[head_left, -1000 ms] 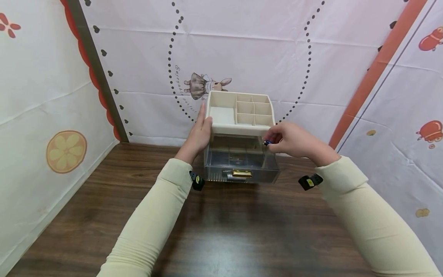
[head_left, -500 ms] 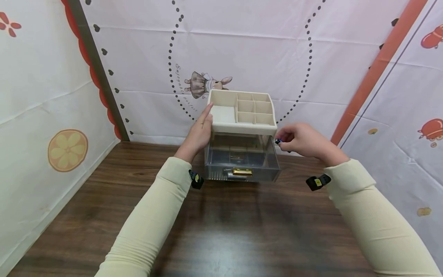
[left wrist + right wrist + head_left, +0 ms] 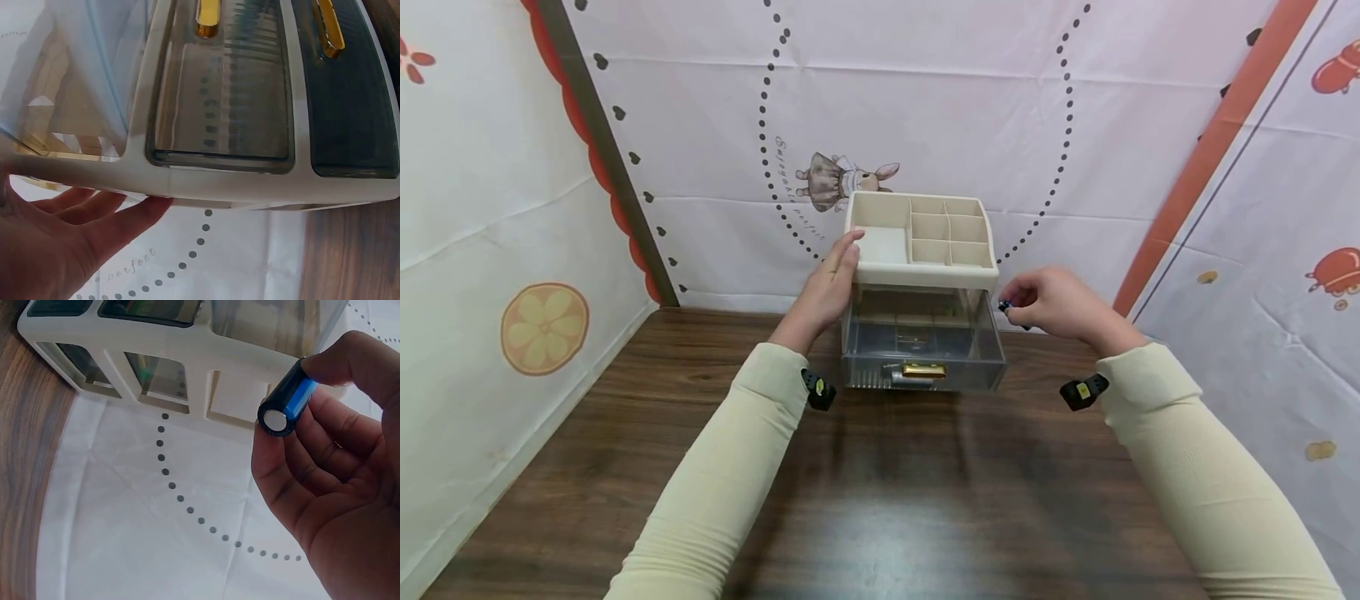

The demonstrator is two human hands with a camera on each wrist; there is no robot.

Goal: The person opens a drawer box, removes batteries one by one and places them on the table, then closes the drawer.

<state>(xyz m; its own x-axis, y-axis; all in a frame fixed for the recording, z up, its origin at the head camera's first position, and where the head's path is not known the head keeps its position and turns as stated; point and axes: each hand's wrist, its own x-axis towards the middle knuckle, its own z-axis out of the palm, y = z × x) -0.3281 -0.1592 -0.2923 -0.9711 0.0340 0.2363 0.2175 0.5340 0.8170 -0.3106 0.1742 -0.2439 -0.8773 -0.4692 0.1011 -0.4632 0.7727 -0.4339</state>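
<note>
A cream desktop organizer [image 3: 917,273] with a compartmented top stands at the back of the table. Its clear upper drawer [image 3: 977,377] is pulled out toward me and has a gold handle [image 3: 923,371]. My left hand [image 3: 822,293] rests against the organizer's left side, fingers extended along it; the left wrist view shows these fingers [image 3: 122,225] at the cream side frame. My right hand [image 3: 1054,305] is just right of the drawer, pinching a blue cylindrical battery [image 3: 289,400] between thumb and fingers. Its flat silver end faces the right wrist camera.
Lower drawers [image 3: 353,106] of the organizer are closed. Behind it hangs a white printed cloth [image 3: 940,108], with more cloth on both sides. A dark wooden table [image 3: 895,492] extends in front.
My right hand, with the battery, has moved right from over the open drawer to beside the organizer. The left hand stays at the organizer's left side, its fingers shifting slightly.
</note>
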